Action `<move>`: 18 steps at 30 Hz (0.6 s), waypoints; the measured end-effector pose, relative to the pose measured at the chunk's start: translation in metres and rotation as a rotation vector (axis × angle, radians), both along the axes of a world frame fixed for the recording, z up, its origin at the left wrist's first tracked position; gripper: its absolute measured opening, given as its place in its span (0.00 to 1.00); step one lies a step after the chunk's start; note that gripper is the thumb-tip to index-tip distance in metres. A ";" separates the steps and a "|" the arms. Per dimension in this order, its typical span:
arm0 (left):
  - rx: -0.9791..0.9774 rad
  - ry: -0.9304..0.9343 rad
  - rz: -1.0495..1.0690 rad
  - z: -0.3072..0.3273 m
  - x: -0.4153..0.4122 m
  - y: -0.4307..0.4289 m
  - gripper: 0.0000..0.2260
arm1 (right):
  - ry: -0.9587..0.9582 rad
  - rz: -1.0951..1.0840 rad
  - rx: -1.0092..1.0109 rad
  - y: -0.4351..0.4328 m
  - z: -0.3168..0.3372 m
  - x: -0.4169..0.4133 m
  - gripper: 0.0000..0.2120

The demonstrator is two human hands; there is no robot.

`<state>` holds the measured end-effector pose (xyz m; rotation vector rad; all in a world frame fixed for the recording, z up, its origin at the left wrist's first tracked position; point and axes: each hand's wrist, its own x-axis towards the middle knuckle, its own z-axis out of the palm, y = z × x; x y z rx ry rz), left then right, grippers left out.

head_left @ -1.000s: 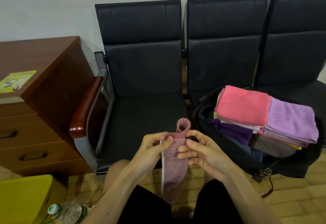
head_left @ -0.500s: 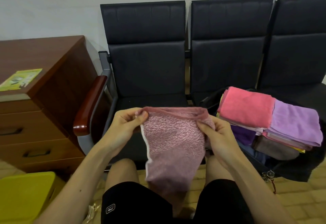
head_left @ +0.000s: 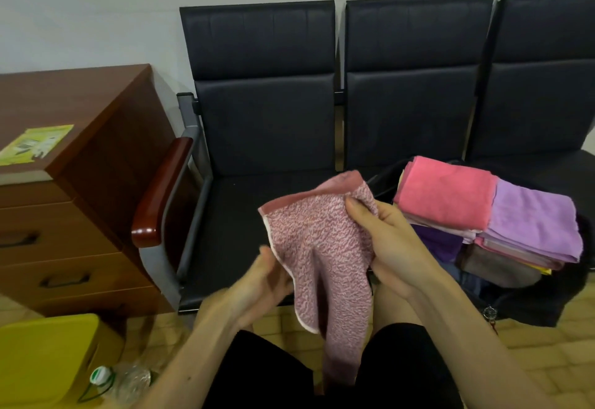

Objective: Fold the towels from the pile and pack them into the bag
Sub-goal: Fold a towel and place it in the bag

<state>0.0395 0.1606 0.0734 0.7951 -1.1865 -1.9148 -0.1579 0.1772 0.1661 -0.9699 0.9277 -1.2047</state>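
Towel point(head_left: 322, 247), mottled pink, hangs before the knees, pinched near its top hem between thumb and fingers of right hand point(head_left: 389, 247). Left hand point(head_left: 267, 280), blurred, fingers extended, meets the white left edge lower down. Black bag point(head_left: 541, 302), on bench seat point(head_left: 244, 215) to the right, carries folded towels point(head_left: 483, 212).

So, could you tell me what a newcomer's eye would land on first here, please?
The mottled pink towel at centre, hanging down between the person's knees, is pinched near its top by the right hand, with the left hand blurred at its left edge. Next comes the stack of folded towels, coral and lilac on top, in the black bag at right. The yellow container sits at lower left.
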 end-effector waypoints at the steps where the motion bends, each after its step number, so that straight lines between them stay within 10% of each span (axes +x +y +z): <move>1: 0.013 -0.023 -0.044 -0.005 -0.003 0.007 0.53 | -0.015 0.000 0.012 -0.001 0.005 -0.002 0.11; 5: 0.112 -0.225 -0.119 -0.015 -0.014 0.020 0.45 | -0.039 -0.061 0.030 -0.009 0.022 -0.011 0.11; 8: -0.023 -0.382 -0.178 -0.010 -0.027 0.022 0.19 | -0.057 -0.087 0.037 -0.013 0.032 -0.018 0.11; 18: 0.059 -0.241 0.049 -0.001 -0.029 0.018 0.14 | -0.165 -0.324 0.105 -0.038 0.045 -0.047 0.14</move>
